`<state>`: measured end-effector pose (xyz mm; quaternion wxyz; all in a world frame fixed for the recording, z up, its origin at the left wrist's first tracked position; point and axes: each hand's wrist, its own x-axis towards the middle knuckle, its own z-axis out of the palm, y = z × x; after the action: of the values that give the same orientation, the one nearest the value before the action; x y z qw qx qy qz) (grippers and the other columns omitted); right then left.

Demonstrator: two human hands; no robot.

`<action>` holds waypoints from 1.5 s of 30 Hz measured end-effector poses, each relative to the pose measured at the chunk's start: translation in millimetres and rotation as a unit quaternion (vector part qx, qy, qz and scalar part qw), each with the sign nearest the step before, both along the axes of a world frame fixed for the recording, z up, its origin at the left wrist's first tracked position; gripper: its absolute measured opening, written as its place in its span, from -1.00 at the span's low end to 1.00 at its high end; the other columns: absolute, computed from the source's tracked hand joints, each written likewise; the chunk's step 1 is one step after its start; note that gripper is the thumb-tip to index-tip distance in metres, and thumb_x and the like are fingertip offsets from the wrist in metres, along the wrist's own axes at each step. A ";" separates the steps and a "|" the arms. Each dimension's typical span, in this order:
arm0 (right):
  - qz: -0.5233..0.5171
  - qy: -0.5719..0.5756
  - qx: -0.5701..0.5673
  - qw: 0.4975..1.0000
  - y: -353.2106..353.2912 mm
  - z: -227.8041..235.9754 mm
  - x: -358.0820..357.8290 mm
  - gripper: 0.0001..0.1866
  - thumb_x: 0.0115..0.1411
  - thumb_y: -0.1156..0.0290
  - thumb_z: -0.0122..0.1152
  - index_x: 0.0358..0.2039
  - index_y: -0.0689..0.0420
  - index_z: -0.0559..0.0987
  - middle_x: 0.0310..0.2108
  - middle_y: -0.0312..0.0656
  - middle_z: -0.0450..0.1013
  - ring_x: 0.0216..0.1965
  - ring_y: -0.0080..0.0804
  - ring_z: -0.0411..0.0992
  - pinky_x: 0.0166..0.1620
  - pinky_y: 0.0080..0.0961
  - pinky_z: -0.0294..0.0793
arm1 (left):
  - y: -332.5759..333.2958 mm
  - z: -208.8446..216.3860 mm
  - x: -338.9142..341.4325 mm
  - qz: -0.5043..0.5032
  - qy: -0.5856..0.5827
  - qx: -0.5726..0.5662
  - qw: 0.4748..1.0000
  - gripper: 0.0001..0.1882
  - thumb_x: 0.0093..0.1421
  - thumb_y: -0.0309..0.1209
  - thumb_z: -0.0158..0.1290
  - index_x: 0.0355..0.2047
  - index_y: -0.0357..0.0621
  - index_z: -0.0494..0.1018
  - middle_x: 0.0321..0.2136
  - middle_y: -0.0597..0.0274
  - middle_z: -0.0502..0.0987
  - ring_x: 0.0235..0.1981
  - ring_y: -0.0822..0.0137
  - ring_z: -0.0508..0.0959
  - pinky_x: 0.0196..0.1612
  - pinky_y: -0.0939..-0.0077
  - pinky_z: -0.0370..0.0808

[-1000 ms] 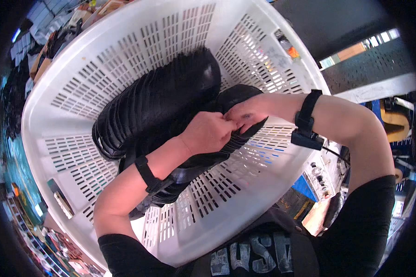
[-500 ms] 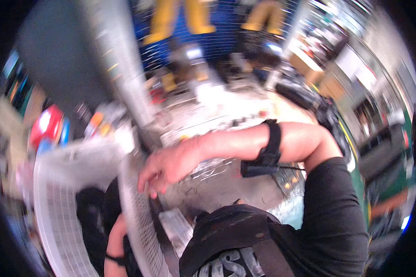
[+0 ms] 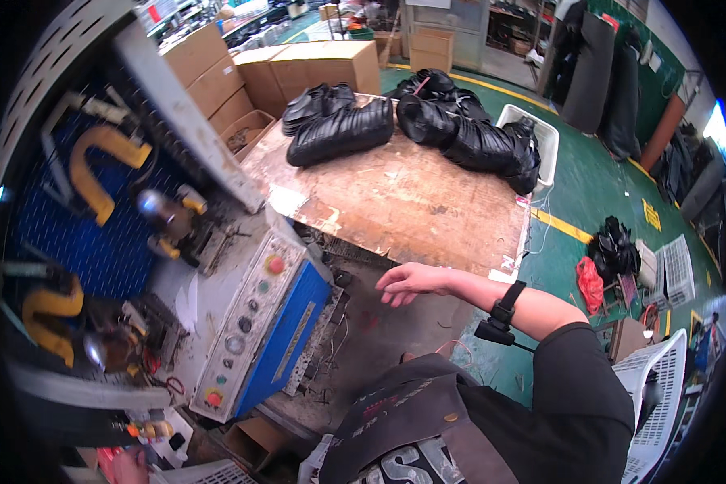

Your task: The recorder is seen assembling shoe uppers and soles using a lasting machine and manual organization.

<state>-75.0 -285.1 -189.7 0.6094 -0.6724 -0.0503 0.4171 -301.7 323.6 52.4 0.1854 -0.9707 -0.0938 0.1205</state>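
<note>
My right hand (image 3: 412,282) is open and holds nothing, its fingers loosely stretched in the air between the machine and the wooden table (image 3: 427,210). A black strap with a small box is on that forearm. At the lower left edge a hand (image 3: 129,466), seemingly my left, shows only in part beside a red thing (image 3: 107,461); its fingers are hidden. Nearest my right hand on the left is the machine's control panel (image 3: 254,323), with a blue front, knobs and red buttons. On the table lie black ridged bundles (image 3: 343,133) and another black roll (image 3: 492,149).
Yellow curved arms (image 3: 97,161) stand inside the machine against blue perforated panels. Cardboard boxes (image 3: 315,64) are behind the table. A white tub (image 3: 547,137) is at its far right corner. White baskets (image 3: 657,395), a red bag (image 3: 589,284) and black bundles stand on the green floor.
My view has swung right, from the machine toward the wooden table. My right hand has moved away from the white basket's rim. My left arm no longer shows inside that basket.
</note>
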 end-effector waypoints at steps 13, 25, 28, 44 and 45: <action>-0.272 -0.020 -0.039 0.961 -173.9 -73.3 138.9 -0.52 0.19 0.17 0.09 0.07 0.11 0.35 -0.10 -0.19 0.45 -0.13 -0.42 0.44 -0.06 -0.47 0.40 | -371.6 -278.2 454.0 -0.246 0.018 -0.574 0.781 -0.65 0.16 -0.37 0.03 -0.05 -0.22 0.42 -0.16 0.11 0.54 -0.16 0.31 0.54 -0.08 0.48 0.43; -0.422 -0.078 -0.138 0.893 -194.6 -130.1 500.1 -0.08 0.04 -0.13 0.19 0.24 0.15 0.09 0.14 -0.07 0.25 0.15 -0.31 0.20 0.10 -0.38 0.20 | -360.5 -468.2 823.2 0.202 -0.303 -0.582 0.727 -0.28 0.10 0.05 0.02 0.15 -0.13 0.23 0.14 -0.13 0.22 0.16 0.00 0.23 0.19 0.21 0.16; -0.478 -0.071 -0.161 0.861 -191.2 -149.9 559.2 0.07 0.00 -0.23 0.17 0.27 0.26 -0.04 0.23 -0.02 0.10 0.24 -0.22 0.09 0.24 -0.42 0.00 | -356.6 -468.7 864.3 0.202 -0.274 -0.594 0.729 -0.19 0.10 0.16 -0.03 0.21 -0.12 0.14 0.18 -0.12 0.17 0.19 0.02 0.20 0.20 0.20 0.14; -0.364 -0.061 0.060 0.927 -119.8 -98.7 488.6 -0.31 -0.11 0.38 0.38 0.05 0.29 0.34 -0.03 -0.15 0.40 -0.01 -0.35 0.35 0.12 -0.45 0.25 | -417.8 -451.4 682.4 0.259 -0.174 -0.789 0.530 -0.23 0.02 -0.13 0.19 0.16 -0.20 0.15 0.03 0.03 0.32 0.04 0.23 0.34 0.09 0.40 0.27; -0.351 -0.072 0.055 0.932 -115.9 -78.9 464.9 -0.30 -0.13 0.39 0.38 0.05 0.30 0.34 -0.03 -0.14 0.40 -0.01 -0.34 0.35 0.12 -0.45 0.25 | -418.4 -443.9 645.6 0.260 -0.185 -0.788 0.526 -0.25 0.04 -0.15 0.19 0.16 -0.18 0.15 0.02 0.05 0.33 0.01 0.24 0.35 0.07 0.40 0.28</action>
<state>389.9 -401.0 -268.6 0.7474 -0.6412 0.1224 0.1237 343.9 -94.8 -391.5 -0.7160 -0.6550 -0.2413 0.0059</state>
